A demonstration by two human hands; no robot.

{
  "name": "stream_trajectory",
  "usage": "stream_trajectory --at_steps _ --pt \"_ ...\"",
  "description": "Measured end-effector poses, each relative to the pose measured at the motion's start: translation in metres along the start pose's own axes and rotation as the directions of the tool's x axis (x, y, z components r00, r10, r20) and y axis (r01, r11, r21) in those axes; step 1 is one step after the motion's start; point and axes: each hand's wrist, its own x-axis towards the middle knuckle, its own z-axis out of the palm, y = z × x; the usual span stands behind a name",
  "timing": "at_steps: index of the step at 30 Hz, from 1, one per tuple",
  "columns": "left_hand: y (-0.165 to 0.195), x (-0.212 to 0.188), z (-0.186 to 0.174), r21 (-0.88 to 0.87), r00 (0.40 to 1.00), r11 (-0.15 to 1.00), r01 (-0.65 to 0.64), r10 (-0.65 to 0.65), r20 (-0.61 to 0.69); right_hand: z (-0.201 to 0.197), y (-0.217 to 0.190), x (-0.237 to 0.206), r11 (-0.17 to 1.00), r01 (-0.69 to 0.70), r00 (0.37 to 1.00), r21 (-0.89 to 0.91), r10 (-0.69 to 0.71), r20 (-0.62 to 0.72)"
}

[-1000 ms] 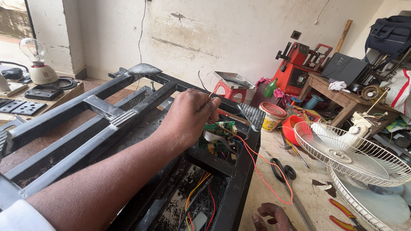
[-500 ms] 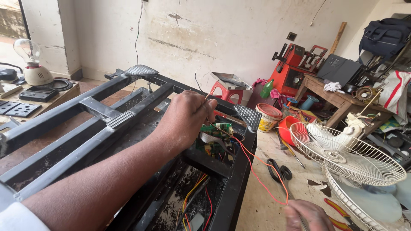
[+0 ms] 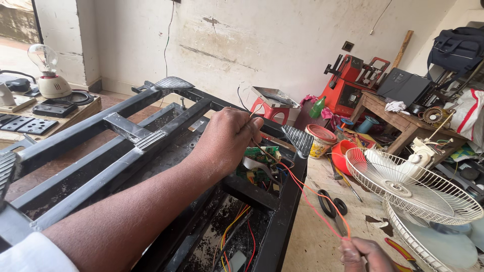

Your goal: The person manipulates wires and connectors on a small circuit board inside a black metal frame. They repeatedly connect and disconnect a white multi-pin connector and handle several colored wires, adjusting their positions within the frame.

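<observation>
Since a second earlier, the right hand [image 3: 364,253] had risen from the near edge, fingers pinching the thin red-orange wire [image 3: 312,204] and drawing it tauter. The left hand [image 3: 228,138] stayed over the green circuit board [image 3: 260,153], fingertips pinched on the wire's far end (so the lead seemed freed for work). The black metal frame [image 3: 126,136] lay on a dusty workbench [image 3: 312,236]; a white wire fan guard [image 3: 411,184] and black-handled scissors [image 3: 333,204] sat right, a stained wall [image 3: 242,40] beyond.
</observation>
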Motion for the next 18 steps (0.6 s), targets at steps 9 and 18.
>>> stream_trajectory --at_steps 9,18 --pt "0.003 0.0 0.0 0.039 0.989 0.988 0.146 -0.145 -0.022 -0.006 0.019 0.001 0.938 -0.304 0.951 0.168 0.31 -0.005" --pt "-0.002 0.0 0.002 0.065 0.999 0.997 -0.035 0.034 0.015 -0.028 -0.058 0.045 0.739 -0.209 0.978 0.64 0.151 0.144"
